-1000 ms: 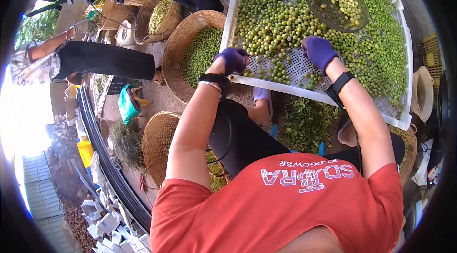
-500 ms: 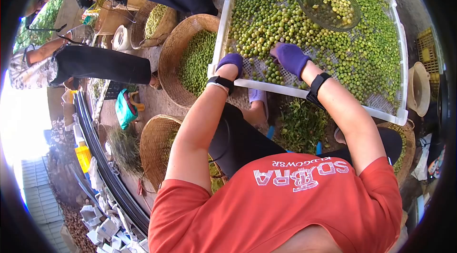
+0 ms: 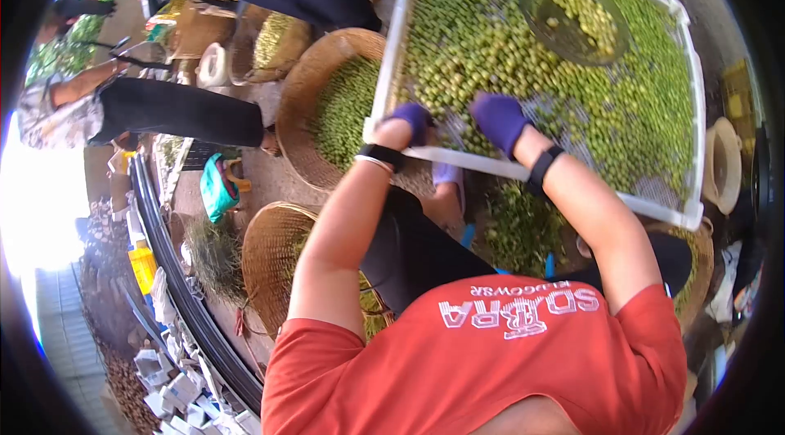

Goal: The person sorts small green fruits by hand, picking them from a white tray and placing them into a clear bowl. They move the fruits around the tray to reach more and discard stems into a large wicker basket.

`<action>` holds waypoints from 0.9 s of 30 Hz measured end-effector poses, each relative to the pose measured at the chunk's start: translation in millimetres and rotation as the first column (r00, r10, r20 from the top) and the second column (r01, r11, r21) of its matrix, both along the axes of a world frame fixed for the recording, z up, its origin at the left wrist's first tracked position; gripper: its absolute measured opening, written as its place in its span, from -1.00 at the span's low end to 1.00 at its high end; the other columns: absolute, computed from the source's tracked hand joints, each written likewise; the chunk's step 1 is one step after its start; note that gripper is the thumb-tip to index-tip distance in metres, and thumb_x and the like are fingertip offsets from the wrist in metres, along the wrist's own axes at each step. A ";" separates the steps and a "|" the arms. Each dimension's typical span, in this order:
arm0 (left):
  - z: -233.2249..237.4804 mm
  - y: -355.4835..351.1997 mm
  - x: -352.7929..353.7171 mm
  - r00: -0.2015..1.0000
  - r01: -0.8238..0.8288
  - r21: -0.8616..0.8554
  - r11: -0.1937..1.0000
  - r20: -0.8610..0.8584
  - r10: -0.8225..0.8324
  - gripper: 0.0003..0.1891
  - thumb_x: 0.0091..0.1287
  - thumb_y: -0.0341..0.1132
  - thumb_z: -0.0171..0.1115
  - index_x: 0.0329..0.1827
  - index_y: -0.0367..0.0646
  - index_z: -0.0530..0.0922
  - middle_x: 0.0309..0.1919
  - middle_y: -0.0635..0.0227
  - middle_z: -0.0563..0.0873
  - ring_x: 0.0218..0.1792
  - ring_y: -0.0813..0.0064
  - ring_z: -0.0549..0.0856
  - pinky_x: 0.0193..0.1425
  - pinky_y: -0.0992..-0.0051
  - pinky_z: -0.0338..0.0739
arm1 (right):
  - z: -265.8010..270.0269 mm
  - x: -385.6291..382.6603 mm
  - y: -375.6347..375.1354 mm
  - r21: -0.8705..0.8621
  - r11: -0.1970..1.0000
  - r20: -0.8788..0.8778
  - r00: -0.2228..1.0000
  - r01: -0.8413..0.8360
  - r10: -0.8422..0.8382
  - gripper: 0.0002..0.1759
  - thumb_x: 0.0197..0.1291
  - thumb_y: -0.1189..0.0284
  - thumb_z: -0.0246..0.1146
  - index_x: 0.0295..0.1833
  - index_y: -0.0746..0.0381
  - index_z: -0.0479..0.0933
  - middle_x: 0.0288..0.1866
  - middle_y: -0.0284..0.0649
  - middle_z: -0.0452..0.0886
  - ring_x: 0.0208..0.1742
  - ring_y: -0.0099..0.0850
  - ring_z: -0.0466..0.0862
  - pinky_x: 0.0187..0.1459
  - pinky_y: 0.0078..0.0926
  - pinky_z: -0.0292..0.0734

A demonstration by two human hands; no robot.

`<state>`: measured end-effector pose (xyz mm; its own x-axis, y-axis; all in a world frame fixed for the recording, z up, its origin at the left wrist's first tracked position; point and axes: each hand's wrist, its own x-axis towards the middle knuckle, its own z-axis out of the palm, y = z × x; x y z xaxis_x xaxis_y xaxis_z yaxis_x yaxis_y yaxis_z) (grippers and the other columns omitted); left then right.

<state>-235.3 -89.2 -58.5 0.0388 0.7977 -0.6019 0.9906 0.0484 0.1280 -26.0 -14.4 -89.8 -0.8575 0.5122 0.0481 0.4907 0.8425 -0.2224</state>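
Observation:
A white perforated tray (image 3: pixel 700 120) is spread with small round green fruits (image 3: pixel 466 67). In purple gloves, both of my hands are over its near edge. My left hand (image 3: pixel 415 123) is at the near left corner, its fingers blurred and partly hidden. To its right, my right hand (image 3: pixel 499 120) is lowered to the fruits, its fingers hard to make out; whether it holds any cannot be seen. On the fruits toward the back lies a round dark green colander (image 3: pixel 536 22) with paler, yellowish fruits inside.
Left of the tray stands a wicker basket (image 3: pixel 290 120) of green fruits, with another basket (image 3: pixel 262 259) below. Two people in dark clothing (image 3: pixel 180 112) are at the upper left. A beige tub (image 3: pixel 721 165) is at the right. Leafy stems (image 3: pixel 523 226) lie under the tray's near edge.
The view has shifted slightly, so the tray sits a little further right and lower. My left hand has turned inward over the tray corner, and my right hand has moved slightly.

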 end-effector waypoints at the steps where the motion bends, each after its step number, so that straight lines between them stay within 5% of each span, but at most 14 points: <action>1: -1.6 -0.7 10.6 0.998 -0.043 0.008 0.999 -0.049 0.044 -0.73 0.11 -0.28 0.25 -0.14 -0.11 0.71 -0.17 0.06 0.74 -0.13 0.10 0.74 -0.01 0.25 0.62 | -4.0 -2.3 -2.0 -0.014 0.999 -0.009 0.999 0.036 -0.036 -0.91 0.05 0.49 0.20 -0.34 0.16 0.62 -0.31 -0.07 0.63 -0.25 -0.11 0.70 -0.27 -0.17 0.61; 8: 1.2 -14.3 41.8 0.982 -0.190 0.188 0.964 0.036 0.187 -0.78 0.21 -0.37 0.12 -0.17 -0.19 0.70 -0.14 0.01 0.72 -0.08 0.08 0.72 0.01 0.26 0.62 | -16.2 4.7 8.2 -0.043 0.999 -0.197 0.980 -0.005 -0.003 -0.94 0.00 0.42 0.20 -0.43 0.15 0.55 -0.37 -0.04 0.56 -0.26 -0.04 0.62 -0.29 -0.07 0.50; 12: -1.6 -8.0 50.7 0.996 -0.040 0.164 0.986 -0.073 0.052 -0.80 0.13 -0.41 0.21 -0.21 -0.21 0.70 -0.16 0.02 0.72 -0.10 0.10 0.73 -0.02 0.29 0.64 | -30.7 7.5 22.7 -0.032 0.999 -0.130 0.991 -0.044 0.039 -0.90 0.07 0.41 0.16 -0.36 0.15 0.58 -0.29 -0.02 0.60 -0.21 -0.03 0.62 -0.21 -0.08 0.52; 13: -1.7 -13.0 47.4 0.966 -0.253 0.243 0.936 0.114 0.232 -0.81 0.09 -0.44 0.23 -0.24 -0.23 0.70 -0.19 0.03 0.73 -0.10 0.10 0.73 -0.02 0.29 0.64 | -26.9 6.4 22.8 -0.071 0.997 -0.145 0.989 -0.027 0.017 -0.89 0.08 0.41 0.16 -0.34 0.16 0.58 -0.29 -0.01 0.60 -0.21 -0.02 0.62 -0.19 -0.08 0.53; 14: -18.6 -15.0 38.2 0.966 -0.254 0.291 0.922 0.115 0.230 -0.82 0.07 -0.45 0.21 -0.27 -0.22 0.70 -0.23 0.03 0.73 -0.14 0.08 0.73 -0.07 0.28 0.64 | -28.4 10.5 23.7 -0.120 0.993 -0.132 0.991 0.011 -0.027 -0.88 0.09 0.40 0.16 -0.32 0.16 0.58 -0.28 0.00 0.61 -0.21 -0.01 0.63 -0.18 -0.08 0.53; 16: -1.3 -11.6 34.8 0.984 -0.178 0.189 0.966 0.017 0.178 -0.80 0.04 -0.35 0.25 -0.28 -0.15 0.72 -0.28 0.02 0.73 -0.22 0.10 0.75 -0.16 0.24 0.62 | -12.6 29.4 23.7 -0.115 0.991 -0.390 0.921 -0.063 0.013 -0.85 0.14 0.36 0.13 -0.30 0.16 0.57 -0.35 0.00 0.61 -0.27 0.00 0.62 -0.22 -0.05 0.52; 18: -31.8 -4.6 8.3 0.987 -0.158 0.259 0.953 0.071 0.144 -0.76 0.03 -0.25 0.32 -0.24 -0.10 0.73 -0.40 0.16 0.76 -0.37 0.18 0.76 -0.22 0.28 0.64 | 13.4 46.7 34.5 -0.168 0.985 -0.145 0.987 0.047 -0.072 -0.85 0.13 0.42 0.11 -0.32 0.12 0.60 -0.36 -0.06 0.65 -0.28 -0.03 0.64 -0.24 -0.10 0.54; 19: -18.5 -3.1 0.9 0.841 -0.461 0.096 0.882 0.363 0.400 -0.78 0.02 -0.23 0.38 -0.28 -0.10 0.73 -0.41 0.22 0.77 -0.38 0.26 0.75 -0.20 0.34 0.65 | 19.7 55.4 47.2 -0.287 0.958 -0.225 0.973 -0.019 -0.048 -0.81 0.15 0.38 0.08 -0.38 0.10 0.61 -0.37 -0.06 0.66 -0.29 -0.06 0.66 -0.24 -0.11 0.55; 20: 0.8 -2.9 -1.8 0.677 -0.583 -0.135 0.801 0.465 0.571 -0.84 0.15 -0.38 0.27 -0.21 -0.19 0.64 -0.41 0.32 0.72 -0.28 0.40 0.72 -0.15 0.48 0.63 | 13.6 58.6 63.1 -0.306 0.951 -0.254 0.961 0.030 -0.112 -0.82 0.12 0.42 0.08 -0.42 0.08 0.61 -0.40 -0.07 0.65 -0.32 -0.08 0.66 -0.26 -0.12 0.54; 23: -18.0 -2.5 -37.4 0.337 -0.529 -0.119 0.840 0.879 0.337 -0.82 0.14 -0.49 0.17 -0.18 -0.20 0.52 -0.31 0.26 0.61 -0.20 0.37 0.64 -0.11 0.48 0.62 | 62.3 81.3 102.0 -0.221 0.953 -0.469 0.835 0.207 -0.290 -0.86 0.15 0.43 0.13 -0.30 0.12 0.61 -0.33 -0.08 0.67 -0.29 -0.09 0.67 -0.24 -0.13 0.56; 24: -0.8 -3.1 -29.2 -0.181 -0.466 -0.467 0.752 0.882 0.435 -0.80 0.15 -0.51 0.15 -0.15 -0.21 0.48 -0.27 0.23 0.58 -0.18 0.34 0.62 -0.10 0.48 0.61 | 82.7 92.1 105.7 0.043 0.952 -0.463 0.850 0.303 -0.250 -0.84 0.12 0.36 0.24 -0.18 0.13 0.59 -0.27 -0.08 0.65 -0.26 -0.09 0.67 -0.24 -0.13 0.57; 25: 17.5 -3.7 -20.3 -0.629 -0.245 -0.750 0.615 0.606 0.488 -0.78 0.15 -0.53 0.13 -0.12 -0.23 0.45 -0.23 0.19 0.55 -0.16 0.31 0.59 -0.10 0.47 0.61 | 94.8 95.1 105.2 0.186 0.898 -0.421 0.858 0.400 -0.295 -0.78 0.12 0.39 0.25 -0.10 0.15 0.58 -0.20 -0.09 0.65 -0.19 -0.08 0.67 -0.17 -0.17 0.57; 26: 32.7 -5.1 -15.5 -0.718 -0.232 -0.814 0.532 0.513 0.472 -0.83 0.21 -0.49 0.12 -0.14 -0.23 0.45 -0.20 0.20 0.53 -0.12 0.31 0.58 -0.11 0.47 0.61 | 100.7 93.8 103.7 0.329 0.817 -0.387 0.856 0.474 -0.342 -0.72 0.12 0.42 0.27 -0.02 0.18 0.56 -0.13 -0.10 0.64 -0.13 -0.07 0.66 -0.10 -0.21 0.57; 27: 42.2 -2.0 -10.5 -0.753 -0.193 -0.832 0.520 0.465 0.465 -0.84 0.22 -0.48 0.14 -0.14 -0.23 0.45 -0.23 0.23 0.52 -0.18 0.34 0.56 -0.14 0.48 0.59 | 94.4 88.7 104.2 0.269 0.878 -0.323 0.896 0.396 -0.305 -0.73 0.11 0.40 0.27 -0.05 0.18 0.57 -0.14 -0.10 0.64 -0.13 -0.08 0.66 -0.10 -0.21 0.57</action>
<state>-245.7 -91.2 -16.4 0.1954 0.8639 -0.4641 -0.8362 0.3941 0.3814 62.7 89.8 4.7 -0.5557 0.6935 0.4585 0.7282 0.6721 -0.1341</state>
